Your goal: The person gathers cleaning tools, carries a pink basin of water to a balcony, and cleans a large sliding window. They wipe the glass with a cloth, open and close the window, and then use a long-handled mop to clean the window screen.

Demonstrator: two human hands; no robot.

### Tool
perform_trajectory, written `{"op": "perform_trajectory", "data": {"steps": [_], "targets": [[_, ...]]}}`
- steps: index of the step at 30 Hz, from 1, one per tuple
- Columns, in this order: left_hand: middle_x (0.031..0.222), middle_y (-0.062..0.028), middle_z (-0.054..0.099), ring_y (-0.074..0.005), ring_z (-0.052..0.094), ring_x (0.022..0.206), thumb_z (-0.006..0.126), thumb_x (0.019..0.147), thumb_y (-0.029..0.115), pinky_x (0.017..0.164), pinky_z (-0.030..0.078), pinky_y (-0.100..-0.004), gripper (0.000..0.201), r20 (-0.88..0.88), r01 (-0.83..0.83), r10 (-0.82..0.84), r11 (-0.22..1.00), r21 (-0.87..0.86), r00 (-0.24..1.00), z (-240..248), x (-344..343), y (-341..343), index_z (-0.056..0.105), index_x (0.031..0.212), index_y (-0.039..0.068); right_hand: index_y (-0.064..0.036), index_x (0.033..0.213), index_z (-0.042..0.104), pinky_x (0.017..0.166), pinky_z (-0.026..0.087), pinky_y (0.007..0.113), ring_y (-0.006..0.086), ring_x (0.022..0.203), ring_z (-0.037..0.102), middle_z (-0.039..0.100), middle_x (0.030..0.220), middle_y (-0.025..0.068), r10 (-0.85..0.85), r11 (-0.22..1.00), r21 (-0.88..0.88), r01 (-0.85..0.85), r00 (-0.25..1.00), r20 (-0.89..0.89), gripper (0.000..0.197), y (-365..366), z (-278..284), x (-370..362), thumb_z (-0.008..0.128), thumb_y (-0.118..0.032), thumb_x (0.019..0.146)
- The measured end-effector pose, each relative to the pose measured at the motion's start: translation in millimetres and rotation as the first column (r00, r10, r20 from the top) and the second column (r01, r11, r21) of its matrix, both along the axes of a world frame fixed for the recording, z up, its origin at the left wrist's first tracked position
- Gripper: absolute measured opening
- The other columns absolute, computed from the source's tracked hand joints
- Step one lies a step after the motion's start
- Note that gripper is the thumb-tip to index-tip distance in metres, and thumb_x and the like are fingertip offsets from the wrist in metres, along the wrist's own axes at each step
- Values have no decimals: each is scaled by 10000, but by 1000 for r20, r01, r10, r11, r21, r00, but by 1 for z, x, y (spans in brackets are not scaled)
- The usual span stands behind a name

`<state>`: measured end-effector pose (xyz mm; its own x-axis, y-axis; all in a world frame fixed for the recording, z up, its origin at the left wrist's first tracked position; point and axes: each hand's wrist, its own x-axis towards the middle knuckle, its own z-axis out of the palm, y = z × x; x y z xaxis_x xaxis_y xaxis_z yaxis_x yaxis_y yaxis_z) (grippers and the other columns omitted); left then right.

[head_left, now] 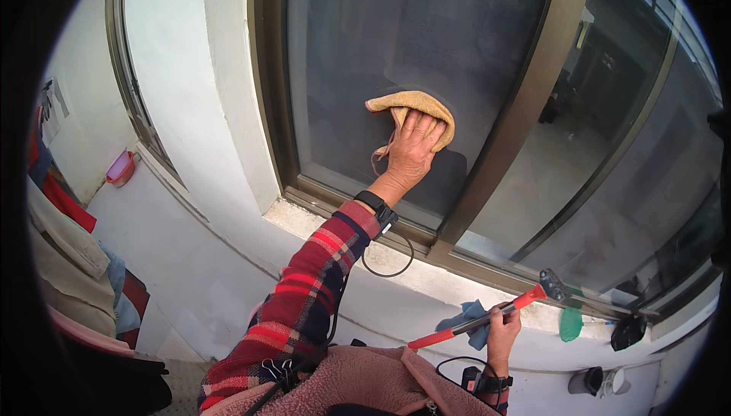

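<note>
So the biggest thing here is the sliding window [396, 43], dark glass in a bronze-ish metal frame set into a white wall, with a white sill [335, 233] running under it. The glass is the fragile bit I'd guess: rigid, smooth, probably slick, so any pressing wants to be flat and even instead of poking with a fingertip.

Next down, the squeegee [487, 313]. Red and grey handle, dark head pointing up toward the sill on the right. Looks light and stiff, the sort of tool you take mid-handle, which is just where the right hand [502, 334] has it, grip wrapped closed around the shaft. A blue rag [468, 315] is bunched right beside that hand; can't tell if the fingers also catch it.

Then the tan cloth [415, 108], up on the left pane against the glass. Soft, floppy, weighs nothing, with a loose corner hanging down. Stuff like that bunches and slides, so a flat palm works better than a pinch. The left hand [411, 149] is doing that: fingers spread, pressing the cloth's lower part to the pane, not clamping it.

Small stuff: a green thing [571, 323] and a dark one [628, 332] further along the sill, and a pink bowl [119, 168] off to the left.
</note>
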<state>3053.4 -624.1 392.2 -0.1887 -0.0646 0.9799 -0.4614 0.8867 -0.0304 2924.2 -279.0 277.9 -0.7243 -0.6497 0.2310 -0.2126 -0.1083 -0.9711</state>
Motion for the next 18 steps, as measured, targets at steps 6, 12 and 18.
{"op": "perform_trajectory", "data": {"steps": [6,12,18], "targets": [[1267,-122,467,-358,395,1220,568,738,27,1000,314,-519,457,209,7,-49,981,196,977,-127,60,4,544,1192,71,-35,861,521,623,405,230,76,668,482,537,753,7,-48,999,-4,48,995,-84,46,3,11,7,557,-52,838],[1304,-147,420,-401,328,1256,576,723,-14,1018,303,-489,492,172,-54,-14,922,384,985,-157,98,-3,525,1206,57,-39,857,526,607,394,223,71,668,474,526,751,0,-28,999,41,32,995,-91,63,-14,20,23,577,-68,832],[1339,-166,405,-422,311,1254,554,783,56,1023,268,-505,435,-14,-124,134,948,293,991,-101,102,-38,520,1217,55,-34,865,532,600,401,230,72,660,477,535,742,1,-2,997,78,11,993,-115,78,-13,17,26,587,-78,833]]}}
